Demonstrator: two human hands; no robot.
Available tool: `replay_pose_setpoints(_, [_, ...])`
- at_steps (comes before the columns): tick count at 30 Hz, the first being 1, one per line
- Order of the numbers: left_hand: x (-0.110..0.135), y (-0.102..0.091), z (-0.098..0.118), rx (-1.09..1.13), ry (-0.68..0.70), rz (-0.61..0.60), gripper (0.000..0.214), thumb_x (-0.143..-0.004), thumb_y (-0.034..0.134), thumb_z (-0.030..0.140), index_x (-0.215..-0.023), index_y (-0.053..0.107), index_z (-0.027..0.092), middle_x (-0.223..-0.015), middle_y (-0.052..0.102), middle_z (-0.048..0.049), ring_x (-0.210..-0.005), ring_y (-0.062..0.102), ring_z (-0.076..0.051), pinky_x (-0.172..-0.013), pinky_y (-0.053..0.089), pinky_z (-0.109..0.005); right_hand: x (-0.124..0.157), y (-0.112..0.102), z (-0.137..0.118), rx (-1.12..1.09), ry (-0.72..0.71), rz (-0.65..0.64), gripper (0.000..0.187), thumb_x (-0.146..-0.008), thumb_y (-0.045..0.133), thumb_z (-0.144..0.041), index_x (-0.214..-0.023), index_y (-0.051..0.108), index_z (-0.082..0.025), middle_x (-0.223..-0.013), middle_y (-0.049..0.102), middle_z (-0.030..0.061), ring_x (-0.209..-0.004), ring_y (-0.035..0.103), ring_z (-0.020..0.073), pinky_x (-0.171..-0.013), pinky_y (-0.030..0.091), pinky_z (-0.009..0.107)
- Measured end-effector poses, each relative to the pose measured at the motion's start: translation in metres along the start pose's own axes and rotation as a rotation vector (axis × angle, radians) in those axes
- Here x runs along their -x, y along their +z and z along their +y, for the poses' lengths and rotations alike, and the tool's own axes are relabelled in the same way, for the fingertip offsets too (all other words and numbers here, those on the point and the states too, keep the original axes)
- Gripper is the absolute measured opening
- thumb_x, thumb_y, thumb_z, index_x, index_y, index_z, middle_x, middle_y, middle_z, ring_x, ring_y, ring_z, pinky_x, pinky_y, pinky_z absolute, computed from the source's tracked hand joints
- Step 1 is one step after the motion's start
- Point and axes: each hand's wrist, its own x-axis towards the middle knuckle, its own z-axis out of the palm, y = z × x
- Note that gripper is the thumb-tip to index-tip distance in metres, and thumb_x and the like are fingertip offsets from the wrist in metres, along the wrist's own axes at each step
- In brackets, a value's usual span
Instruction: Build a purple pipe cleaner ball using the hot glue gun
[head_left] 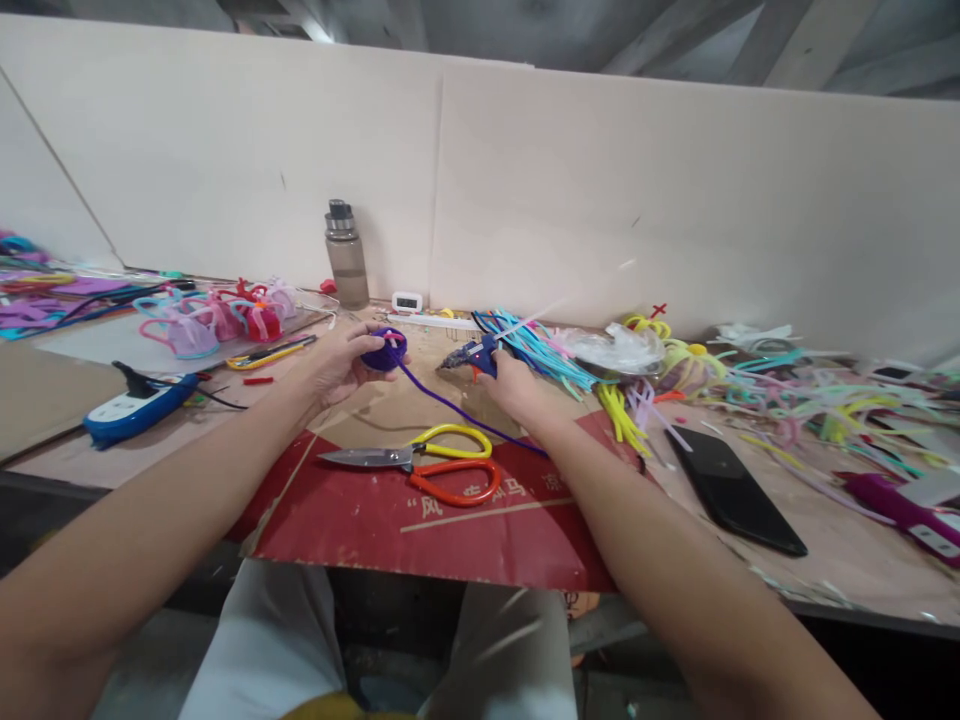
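Note:
My left hand (346, 362) is closed around a small round purple coil (384, 349) with a bit of pink at its top. From the coil a purple pipe cleaner (465, 410) trails down to the right and passes under my right forearm. My right hand (510, 385) grips a blue hot glue gun (480, 352), its nozzle pointing left toward the coil with a gap between them. A clear glue stick (529, 318) juts from the gun's back. Below both hands, scissors (442, 463) with one yellow and one orange handle lie on red cardboard (322, 530).
Pink and red pipe-cleaner pieces (180, 330), a cutter knife (271, 352) and a blue-white power strip (142, 410) lie left. A water bottle (346, 262) and small display (407, 302) stand behind. Rightward are blue pipe cleaners (544, 350), a phone (735, 490) and a magenta power strip (907, 510).

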Motion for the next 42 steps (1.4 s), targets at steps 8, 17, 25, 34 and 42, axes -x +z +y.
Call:
replay_pose_setpoints(8, [0.005, 0.014, 0.001, 0.002, -0.023, -0.062, 0.029, -0.072, 0.067, 0.021, -0.099, 0.059, 0.014, -0.1, 0.07, -0.0123, -0.091, 0.071, -0.029, -0.053, 0.059, -0.027, -0.004, 0.003, 0.006, 0.264, -0.024, -0.006, 0.018, -0.081, 0.065, -0.021, -0.096, 0.066, -0.011, -0.096, 0.069, 0.0212, -0.089, 0.067, 0.0276, -0.077, 0.049, 0.033])
replay_pose_setpoints(17, [0.009, 0.022, -0.002, -0.014, -0.066, -0.122, 0.03, -0.071, 0.066, 0.023, -0.098, 0.057, 0.014, -0.09, 0.071, -0.0122, -0.088, 0.071, -0.029, -0.052, 0.058, -0.027, -0.009, 0.002, 0.009, 0.193, -0.011, 0.007, 0.016, -0.081, 0.063, -0.022, -0.092, 0.066, -0.011, -0.094, 0.068, 0.0199, -0.092, 0.065, 0.0289, -0.082, 0.047, 0.038])
replay_pose_setpoints(25, [0.008, 0.022, -0.005, 0.012, -0.012, -0.076, 0.028, -0.071, 0.069, 0.02, -0.096, 0.058, 0.015, -0.091, 0.069, -0.0092, -0.085, 0.07, -0.026, -0.054, 0.058, -0.027, 0.031, -0.001, -0.046, -0.48, -0.287, -0.078, 0.019, -0.091, 0.049, -0.036, -0.095, 0.053, -0.019, -0.085, 0.066, 0.0043, -0.077, 0.062, 0.0153, -0.073, 0.048, 0.03])
replay_pose_setpoints(34, [0.005, 0.015, -0.015, -0.003, -0.028, -0.098, 0.028, -0.07, 0.071, 0.021, -0.095, 0.06, 0.017, -0.086, 0.067, -0.0047, -0.065, 0.066, -0.016, -0.05, 0.055, -0.023, 0.048, 0.008, -0.066, -0.552, -0.39, -0.023, 0.011, -0.086, 0.057, -0.03, -0.09, 0.057, -0.02, -0.072, 0.06, -0.0024, -0.064, 0.054, 0.0116, -0.063, 0.041, 0.025])
replay_pose_setpoints(42, [0.01, 0.021, -0.016, 0.007, -0.085, -0.195, 0.029, -0.072, 0.069, 0.023, -0.097, 0.056, 0.018, -0.087, 0.07, -0.0062, -0.075, 0.07, -0.022, -0.048, 0.052, -0.022, 0.044, -0.001, -0.066, -0.512, -0.359, 0.028, 0.01, -0.083, 0.06, -0.026, -0.076, 0.061, -0.019, -0.077, 0.065, 0.0014, -0.071, 0.056, 0.0134, -0.067, 0.042, 0.026])
